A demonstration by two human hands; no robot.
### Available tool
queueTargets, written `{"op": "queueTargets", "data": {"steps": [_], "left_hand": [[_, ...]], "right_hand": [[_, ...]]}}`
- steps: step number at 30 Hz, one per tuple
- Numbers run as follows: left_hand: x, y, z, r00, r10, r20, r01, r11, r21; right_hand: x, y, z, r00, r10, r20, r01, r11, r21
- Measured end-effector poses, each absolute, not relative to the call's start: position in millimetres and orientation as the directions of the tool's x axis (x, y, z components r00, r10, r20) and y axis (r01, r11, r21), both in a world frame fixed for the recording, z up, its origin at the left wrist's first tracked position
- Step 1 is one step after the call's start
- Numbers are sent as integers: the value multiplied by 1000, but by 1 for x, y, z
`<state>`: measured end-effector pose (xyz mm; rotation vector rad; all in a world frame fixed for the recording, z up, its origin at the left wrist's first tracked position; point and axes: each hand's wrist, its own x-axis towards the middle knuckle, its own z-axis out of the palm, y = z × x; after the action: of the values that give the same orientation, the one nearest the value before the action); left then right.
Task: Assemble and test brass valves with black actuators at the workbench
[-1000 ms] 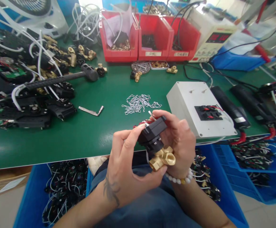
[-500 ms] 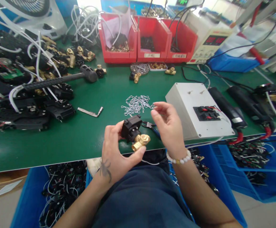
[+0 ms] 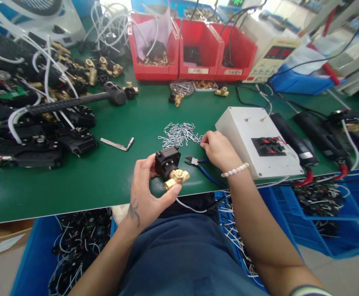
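Observation:
My left hand (image 3: 150,187) is closed around a motorized valve, holding it above the front of the bench. The valve has a black actuator housing (image 3: 167,160) and a brass body (image 3: 177,177) facing me, and a white cable hangs below. My right hand (image 3: 218,149) is pinched at the right edge of a loose pile of silver hairpin clips (image 3: 179,135), its fingertips on an outlying clip that they partly hide. Between the hands, blue-handled cutting pliers (image 3: 194,161) lie on the green bench.
A grey box with terminals (image 3: 253,139) stands beside my right hand. Left lie a box wrench (image 3: 117,144), a black mallet (image 3: 114,93) and heaped actuators (image 3: 28,152). Red bins (image 3: 156,74) line the back, with brass valves (image 3: 177,98) before them. Blue crates (image 3: 33,250) sit below the bench.
My right hand has lowered onto the clip pile's right edge, its fingers closing together. My left hand and the valve have shifted slightly left, and the pliers show more fully.

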<state>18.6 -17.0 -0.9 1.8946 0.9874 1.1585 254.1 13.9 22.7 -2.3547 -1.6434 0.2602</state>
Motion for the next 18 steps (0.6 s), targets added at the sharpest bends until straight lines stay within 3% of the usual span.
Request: {"op": "queueTargets", "data": {"steps": [6,14,16,18], "left_hand": [[19,-17,-1,325,857,399,266,-488,831],[18,-19,0,354,831,430,292,-535,793],[20,-19,1,349,827,440,307,-545,780],[22,-19,2,338,822,458,326,-559,762]], "right_hand": [[251,6,33,284,958,-49,908,-285,-308],[244,-4,34,330,943,44,874,-288,-391],[242,-10,39,328,941,79,850,-258,-459],[238,-19,47,297,948,118,776,-167,-608]]}}
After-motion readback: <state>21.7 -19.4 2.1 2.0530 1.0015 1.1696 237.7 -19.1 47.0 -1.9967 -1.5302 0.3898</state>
